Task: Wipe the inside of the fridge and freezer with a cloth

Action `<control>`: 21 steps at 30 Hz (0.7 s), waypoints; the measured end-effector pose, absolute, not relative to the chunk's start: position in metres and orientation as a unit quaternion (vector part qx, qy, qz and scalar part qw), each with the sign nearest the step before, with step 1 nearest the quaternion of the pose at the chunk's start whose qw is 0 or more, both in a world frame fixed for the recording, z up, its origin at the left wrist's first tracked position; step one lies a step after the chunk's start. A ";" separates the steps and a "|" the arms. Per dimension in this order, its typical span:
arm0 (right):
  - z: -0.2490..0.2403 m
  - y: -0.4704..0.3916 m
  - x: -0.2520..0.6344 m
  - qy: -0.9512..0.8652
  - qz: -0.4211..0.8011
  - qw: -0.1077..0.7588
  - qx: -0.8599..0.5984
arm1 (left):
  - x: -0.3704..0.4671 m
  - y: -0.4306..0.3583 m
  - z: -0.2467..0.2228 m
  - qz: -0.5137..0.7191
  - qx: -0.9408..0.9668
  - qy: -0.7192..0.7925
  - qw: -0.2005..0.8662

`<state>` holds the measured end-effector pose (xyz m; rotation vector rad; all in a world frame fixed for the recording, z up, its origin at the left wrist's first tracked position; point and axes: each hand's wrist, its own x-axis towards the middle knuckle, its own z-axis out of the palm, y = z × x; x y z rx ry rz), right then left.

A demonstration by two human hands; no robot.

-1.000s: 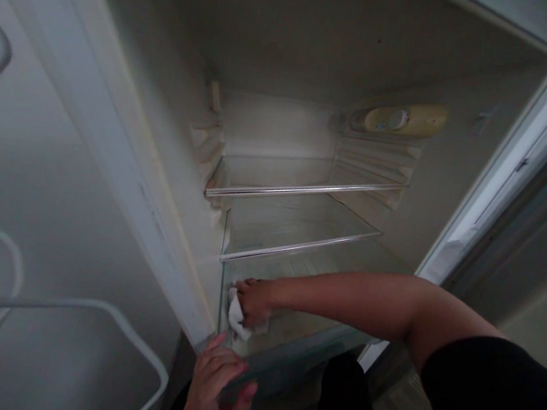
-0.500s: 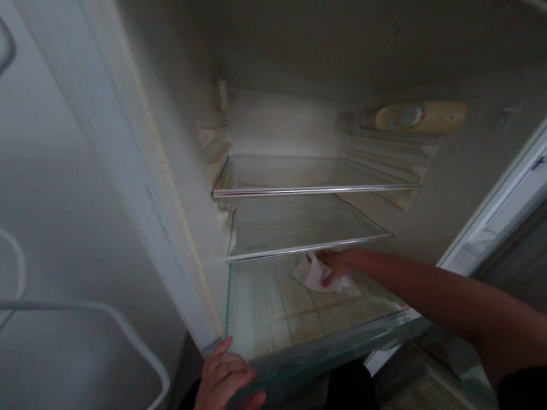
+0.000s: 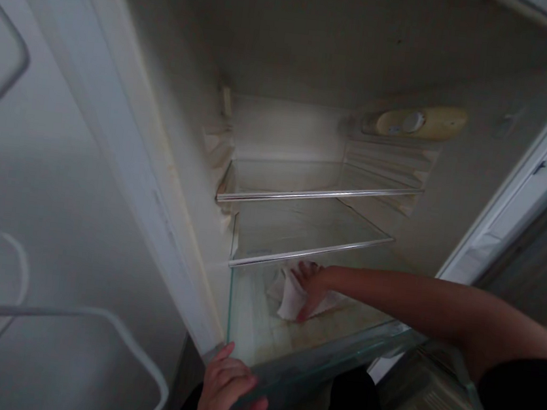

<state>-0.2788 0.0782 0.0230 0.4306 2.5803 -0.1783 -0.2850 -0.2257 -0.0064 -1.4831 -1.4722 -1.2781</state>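
While the left hand (image 3: 227,394) clamps its fingers on the glass shelf (image 3: 314,367) edge, the right hand (image 3: 311,288) presses a white cloth (image 3: 290,299) flat onto it; no writing is legible.

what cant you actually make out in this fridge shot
- Head view: the right hand covers part of the white cloth; the shelf stains beneath are hidden.
- The bottom edge cuts off the left hand gripping the glass shelf.
- The markings on the yellowed dial housing are too small and dim to read.
- Below the shelf, dark clothing blocks the view.
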 end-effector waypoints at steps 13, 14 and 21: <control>-0.021 -0.033 -0.324 0.981 -0.108 0.157 -0.031 | -0.285 -0.226 -0.005 -0.500 -0.573 -0.558 0.332; -0.020 -0.036 -0.312 0.978 -0.100 0.174 -0.058 | -0.286 -0.226 -0.006 -0.502 -0.571 -0.559 0.330; 0.039 -0.042 -0.259 0.929 -0.028 0.286 -0.235 | -0.285 -0.228 -0.014 -0.503 -0.567 -0.567 0.322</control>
